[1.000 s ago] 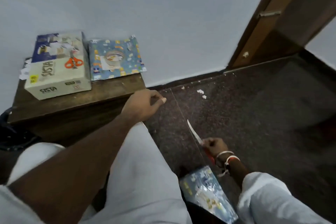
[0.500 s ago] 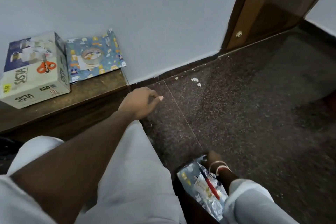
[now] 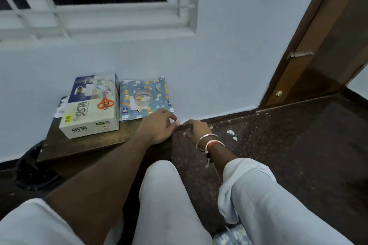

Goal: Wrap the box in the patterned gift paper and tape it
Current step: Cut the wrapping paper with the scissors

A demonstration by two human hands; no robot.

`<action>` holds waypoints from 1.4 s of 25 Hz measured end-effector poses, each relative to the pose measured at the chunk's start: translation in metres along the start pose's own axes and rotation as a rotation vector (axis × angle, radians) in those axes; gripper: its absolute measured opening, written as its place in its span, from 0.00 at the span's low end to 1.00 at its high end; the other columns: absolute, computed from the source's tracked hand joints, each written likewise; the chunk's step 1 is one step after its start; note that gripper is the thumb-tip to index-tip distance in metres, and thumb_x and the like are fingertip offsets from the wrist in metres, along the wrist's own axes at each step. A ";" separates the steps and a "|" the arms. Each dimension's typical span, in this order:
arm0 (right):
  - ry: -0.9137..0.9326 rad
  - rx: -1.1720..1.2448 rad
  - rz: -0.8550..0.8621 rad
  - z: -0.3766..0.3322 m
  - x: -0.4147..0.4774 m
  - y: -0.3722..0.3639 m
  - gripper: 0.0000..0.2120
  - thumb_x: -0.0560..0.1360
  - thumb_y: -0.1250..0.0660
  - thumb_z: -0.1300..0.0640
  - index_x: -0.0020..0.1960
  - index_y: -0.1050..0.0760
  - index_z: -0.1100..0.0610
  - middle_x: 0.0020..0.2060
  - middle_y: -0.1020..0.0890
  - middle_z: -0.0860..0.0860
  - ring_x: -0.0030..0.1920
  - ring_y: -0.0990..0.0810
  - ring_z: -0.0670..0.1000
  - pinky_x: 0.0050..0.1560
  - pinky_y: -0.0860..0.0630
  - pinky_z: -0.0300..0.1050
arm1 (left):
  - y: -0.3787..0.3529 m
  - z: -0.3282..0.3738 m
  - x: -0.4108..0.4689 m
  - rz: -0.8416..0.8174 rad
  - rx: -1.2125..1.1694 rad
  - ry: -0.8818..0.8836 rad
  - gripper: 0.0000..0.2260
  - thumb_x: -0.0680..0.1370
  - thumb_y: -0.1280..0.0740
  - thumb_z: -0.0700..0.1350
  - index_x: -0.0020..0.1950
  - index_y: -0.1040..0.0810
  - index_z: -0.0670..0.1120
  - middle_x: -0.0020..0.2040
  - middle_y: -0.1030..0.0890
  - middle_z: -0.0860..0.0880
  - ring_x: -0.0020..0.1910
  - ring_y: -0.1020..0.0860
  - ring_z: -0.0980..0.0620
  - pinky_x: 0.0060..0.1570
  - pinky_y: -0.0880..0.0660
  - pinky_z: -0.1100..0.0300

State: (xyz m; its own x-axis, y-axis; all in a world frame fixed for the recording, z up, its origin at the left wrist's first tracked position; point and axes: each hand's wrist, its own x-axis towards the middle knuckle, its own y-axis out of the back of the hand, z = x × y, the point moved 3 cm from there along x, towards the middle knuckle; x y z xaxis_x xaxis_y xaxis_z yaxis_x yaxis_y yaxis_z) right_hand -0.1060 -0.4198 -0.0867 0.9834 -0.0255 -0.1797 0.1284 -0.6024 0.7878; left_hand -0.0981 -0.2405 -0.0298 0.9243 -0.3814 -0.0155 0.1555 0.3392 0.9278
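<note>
- Since half a second ago the right hand (image 3: 196,130) has come up from the floor by the near patterned scrap (image 3: 233,236) and now sits just right of the left hand (image 3: 159,125). The view has tipped up, so a barred window (image 3: 99,2) shows.
- The left hand is over the right near corner of the wooden bench (image 3: 89,145), with the thumb and forefinger tips close together and pointing right.
- The right hand's fingers are curled, with the tips almost meeting the left hand's. Bangles (image 3: 207,141) are on that wrist.
- Grip, both hands: narrow pinch shape, but I cannot tell whether anything is held between them.
- The box (image 3: 89,117) lies unwrapped on the bench, left of the hands, with orange-handled scissors (image 3: 104,103) on top.
- The patterned gift paper (image 3: 159,93) lies flat just right of the box, against the wall. The left hand's knuckles overlap its near edge.
- The tape roll (image 3: 143,96) rests on that paper.
- White bits (image 3: 232,134) are on the dark floor right of the hands, and a brown door (image 3: 318,55) is far right.
</note>
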 end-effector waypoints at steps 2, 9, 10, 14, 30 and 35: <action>0.073 -0.013 0.025 -0.040 0.014 0.010 0.18 0.77 0.26 0.56 0.67 0.22 0.53 0.57 0.15 0.55 0.59 0.18 0.57 0.61 0.24 0.48 | 0.019 -0.020 0.001 0.046 0.004 0.025 0.15 0.82 0.40 0.61 0.64 0.22 0.57 0.68 0.25 0.52 0.66 0.25 0.50 0.65 0.28 0.46; 0.218 -0.066 0.028 -0.156 0.061 -0.010 0.19 0.78 0.27 0.54 0.68 0.23 0.51 0.60 0.16 0.53 0.60 0.19 0.56 0.61 0.24 0.48 | 0.073 -0.124 -0.013 0.148 0.003 0.192 0.17 0.81 0.40 0.62 0.67 0.24 0.58 0.70 0.27 0.54 0.69 0.26 0.51 0.66 0.28 0.44; 0.221 -0.073 0.023 -0.166 0.068 -0.018 0.20 0.78 0.27 0.54 0.69 0.23 0.52 0.61 0.17 0.53 0.60 0.19 0.56 0.61 0.25 0.48 | 0.077 -0.139 -0.016 0.152 -0.009 0.212 0.19 0.81 0.41 0.63 0.67 0.24 0.58 0.70 0.27 0.54 0.69 0.27 0.50 0.66 0.29 0.43; 0.183 -0.105 0.013 -0.178 0.099 -0.050 0.21 0.79 0.29 0.56 0.71 0.25 0.54 0.67 0.21 0.54 0.67 0.23 0.56 0.68 0.29 0.47 | 0.086 -0.192 -0.020 0.213 0.026 0.333 0.19 0.81 0.40 0.63 0.70 0.27 0.60 0.76 0.33 0.53 0.74 0.32 0.46 0.71 0.37 0.38; 0.033 -0.043 0.299 -0.154 0.146 -0.087 0.12 0.84 0.41 0.57 0.65 0.24 0.55 0.69 0.28 0.57 0.55 0.19 0.66 0.54 0.22 0.57 | 0.062 -0.272 -0.024 0.241 -0.194 0.666 0.45 0.63 0.41 0.83 0.76 0.37 0.66 0.82 0.49 0.50 0.76 0.35 0.38 0.69 0.33 0.31; 0.406 0.116 0.369 -0.216 0.128 -0.080 0.10 0.82 0.34 0.56 0.60 0.20 0.57 0.60 0.22 0.57 0.55 0.20 0.59 0.51 0.23 0.51 | 0.071 -0.261 -0.024 0.226 -0.181 0.722 0.41 0.65 0.37 0.81 0.75 0.35 0.67 0.83 0.50 0.50 0.78 0.38 0.39 0.71 0.48 0.23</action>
State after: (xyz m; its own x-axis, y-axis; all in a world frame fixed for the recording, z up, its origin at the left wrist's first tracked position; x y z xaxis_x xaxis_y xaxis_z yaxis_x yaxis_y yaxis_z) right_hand 0.0374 -0.2021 -0.0457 0.9338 0.0440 0.3551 -0.2263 -0.6962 0.6813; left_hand -0.0177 0.0175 -0.0609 0.9289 0.3469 -0.1299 -0.0663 0.5006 0.8632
